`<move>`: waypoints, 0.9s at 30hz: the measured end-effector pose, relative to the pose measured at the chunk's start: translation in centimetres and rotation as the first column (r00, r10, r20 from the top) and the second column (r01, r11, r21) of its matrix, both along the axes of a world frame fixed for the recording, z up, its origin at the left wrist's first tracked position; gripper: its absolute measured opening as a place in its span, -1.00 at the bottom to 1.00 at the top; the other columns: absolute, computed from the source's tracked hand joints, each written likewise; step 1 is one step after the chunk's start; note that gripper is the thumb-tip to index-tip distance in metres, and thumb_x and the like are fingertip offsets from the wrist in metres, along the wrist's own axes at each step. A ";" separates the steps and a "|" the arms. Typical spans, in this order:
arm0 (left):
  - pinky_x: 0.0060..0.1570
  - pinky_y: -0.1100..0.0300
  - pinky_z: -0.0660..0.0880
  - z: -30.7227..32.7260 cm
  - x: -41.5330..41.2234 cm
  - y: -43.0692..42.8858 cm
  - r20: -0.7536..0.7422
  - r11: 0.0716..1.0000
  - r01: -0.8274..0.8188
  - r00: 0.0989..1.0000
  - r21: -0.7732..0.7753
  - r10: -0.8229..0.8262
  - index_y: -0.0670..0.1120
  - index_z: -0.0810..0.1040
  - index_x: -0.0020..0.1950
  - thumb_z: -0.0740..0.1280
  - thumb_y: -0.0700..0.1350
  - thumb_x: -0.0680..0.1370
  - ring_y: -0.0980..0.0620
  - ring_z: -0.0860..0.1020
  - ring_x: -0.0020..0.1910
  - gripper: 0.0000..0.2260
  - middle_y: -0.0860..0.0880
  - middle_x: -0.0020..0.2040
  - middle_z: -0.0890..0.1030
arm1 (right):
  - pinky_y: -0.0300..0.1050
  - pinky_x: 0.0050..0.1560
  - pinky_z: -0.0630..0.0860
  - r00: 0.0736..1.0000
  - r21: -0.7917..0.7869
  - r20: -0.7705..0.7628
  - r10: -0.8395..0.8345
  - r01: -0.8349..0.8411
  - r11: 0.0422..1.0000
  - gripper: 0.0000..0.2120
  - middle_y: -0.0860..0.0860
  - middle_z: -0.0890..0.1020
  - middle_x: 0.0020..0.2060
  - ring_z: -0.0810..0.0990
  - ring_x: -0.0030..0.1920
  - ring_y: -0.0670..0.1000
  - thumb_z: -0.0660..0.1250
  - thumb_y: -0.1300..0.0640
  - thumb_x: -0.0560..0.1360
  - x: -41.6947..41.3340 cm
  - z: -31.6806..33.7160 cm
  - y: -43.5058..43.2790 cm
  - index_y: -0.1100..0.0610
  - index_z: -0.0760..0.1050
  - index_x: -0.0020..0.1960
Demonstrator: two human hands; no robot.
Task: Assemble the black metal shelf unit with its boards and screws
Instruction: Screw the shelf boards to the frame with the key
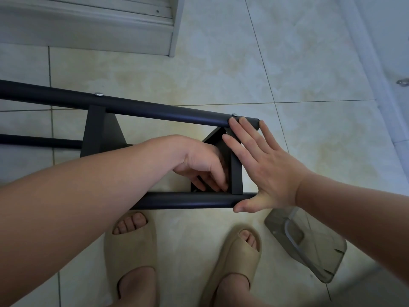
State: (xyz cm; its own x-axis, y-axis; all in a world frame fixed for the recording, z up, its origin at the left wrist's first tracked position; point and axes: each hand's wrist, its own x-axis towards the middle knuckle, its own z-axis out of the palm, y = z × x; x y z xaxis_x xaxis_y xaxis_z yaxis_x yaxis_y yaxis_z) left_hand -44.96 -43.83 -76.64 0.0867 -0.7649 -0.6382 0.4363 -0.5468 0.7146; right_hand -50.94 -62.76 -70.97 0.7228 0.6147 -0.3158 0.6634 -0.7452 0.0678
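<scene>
The black metal shelf frame lies on its side on the tiled floor, with a far tube [141,107] and a near tube [188,201] running left to right. Two silver screw heads [98,94] sit on the far tube. A dark end board [236,171] stands between the tubes at the right end, and a second board [97,129] stands further left. My left hand [199,165] reaches down between the tubes, its fingers curled against the inner face of the end board. My right hand [259,167] lies flat with spread fingers against the board's outer edge, its fingertips on the far tube's end.
My two feet in beige slippers [130,247] stand just in front of the near tube. A clear plastic tray [309,244] lies on the floor at the right. A white door frame [174,25] is at the top; a small metal part [402,82] lies far right.
</scene>
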 end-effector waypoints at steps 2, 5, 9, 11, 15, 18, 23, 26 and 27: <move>0.33 -0.09 0.44 0.1 0.1 0.0 -0.014 0.999 0.025 1.000 0.026 -0.024 -0.10 0.67 0.07 0.36 -0.24 0.55 -0.01 0.65 0.05 -0.85 -0.02 -0.05 0.71 | 0.41 0.54 -0.01 1.000 0.006 0.002 0.000 0.000 1.000 0.21 0.27 -0.08 0.62 -0.13 0.63 0.26 -0.04 -0.67 0.35 0.0 0.0 0.0 0.23 -0.09 0.64; 0.30 -0.08 0.46 0.1 0.1 0.2 -0.023 0.996 0.080 0.997 0.046 -0.079 -0.07 0.67 0.10 0.35 -0.15 0.58 -0.01 0.65 0.09 -0.85 -0.01 -0.02 0.72 | 0.41 0.54 -0.01 1.000 0.007 -0.001 -0.002 0.002 1.000 0.21 0.26 -0.09 0.62 -0.14 0.63 0.25 -0.04 -0.67 0.35 0.0 0.1 0.0 0.22 -0.11 0.64; 0.21 -0.05 0.52 -0.1 -0.1 0.1 -0.044 0.999 0.013 0.999 0.034 -0.011 -0.12 0.65 0.13 0.37 -0.23 0.57 -0.02 0.66 0.07 -0.85 -0.06 -0.01 0.71 | 0.40 0.55 -0.01 1.000 -0.003 0.002 0.002 -0.002 1.000 0.21 0.26 -0.10 0.62 -0.14 0.63 0.25 -0.05 -0.67 0.35 0.0 0.0 0.0 0.21 -0.13 0.64; 0.19 -0.03 0.52 -0.2 -0.1 -0.1 -0.061 0.999 -0.006 0.998 0.042 0.009 -0.16 0.64 0.17 0.37 -0.26 0.57 0.00 0.66 0.05 -0.81 -0.07 0.02 0.70 | 0.40 0.55 -0.02 1.000 0.004 0.001 0.001 -0.001 1.000 0.21 0.26 -0.09 0.62 -0.14 0.63 0.25 -0.05 -0.67 0.36 0.0 0.1 0.0 0.22 -0.12 0.64; 0.13 -0.02 0.54 -0.1 0.0 -0.1 -0.103 0.998 -0.022 0.994 0.055 0.028 -0.19 0.60 0.25 0.36 -0.30 0.55 0.03 0.67 0.00 -0.73 -0.08 0.05 0.68 | 0.40 0.55 -0.03 1.000 0.014 -0.001 -0.001 0.001 1.000 0.20 0.27 -0.08 0.62 -0.13 0.63 0.25 -0.05 -0.66 0.36 0.0 0.0 0.0 0.22 -0.10 0.64; 0.19 -0.10 0.50 0.1 0.2 0.0 -0.118 0.997 -0.007 0.993 0.076 0.016 -0.17 0.61 0.27 0.35 -0.26 0.56 0.02 0.65 0.07 -0.72 -0.05 0.04 0.69 | 0.41 0.54 -0.01 1.000 0.014 0.001 0.000 0.000 1.000 0.20 0.27 -0.07 0.62 -0.12 0.63 0.26 -0.06 -0.66 0.36 0.0 0.0 0.0 0.23 -0.09 0.64; 0.20 -0.09 0.46 0.1 0.0 -0.1 -0.104 0.994 0.034 0.994 0.105 -0.023 -0.08 0.65 0.14 0.35 -0.18 0.59 0.01 0.62 0.09 -0.84 0.01 -0.07 0.71 | 0.41 0.55 -0.02 1.000 0.004 -0.002 -0.004 0.004 1.000 0.21 0.27 -0.08 0.62 -0.13 0.63 0.26 -0.05 -0.67 0.35 0.0 0.0 0.1 0.23 -0.09 0.64; 0.12 -0.03 0.48 -0.1 -0.3 -0.1 -0.120 0.995 0.035 0.992 0.089 -0.025 -0.11 0.63 0.14 0.34 -0.23 0.59 0.02 0.63 0.01 -0.84 -0.01 -0.08 0.69 | 0.40 0.55 -0.02 1.000 -0.003 0.000 -0.003 0.003 1.000 0.22 0.27 -0.08 0.62 -0.14 0.63 0.26 -0.03 -0.67 0.35 0.0 0.0 0.1 0.23 -0.09 0.64; 0.12 -0.01 0.48 -0.1 -0.3 -0.1 -0.122 0.996 0.032 0.992 0.085 -0.021 -0.11 0.63 0.14 0.34 -0.23 0.59 0.02 0.63 0.01 -0.84 -0.02 -0.08 0.69 | 0.40 0.55 -0.02 1.000 -0.003 0.001 -0.002 0.002 1.000 0.22 0.27 -0.08 0.62 -0.13 0.63 0.26 -0.02 -0.67 0.34 0.0 0.1 0.1 0.23 -0.08 0.64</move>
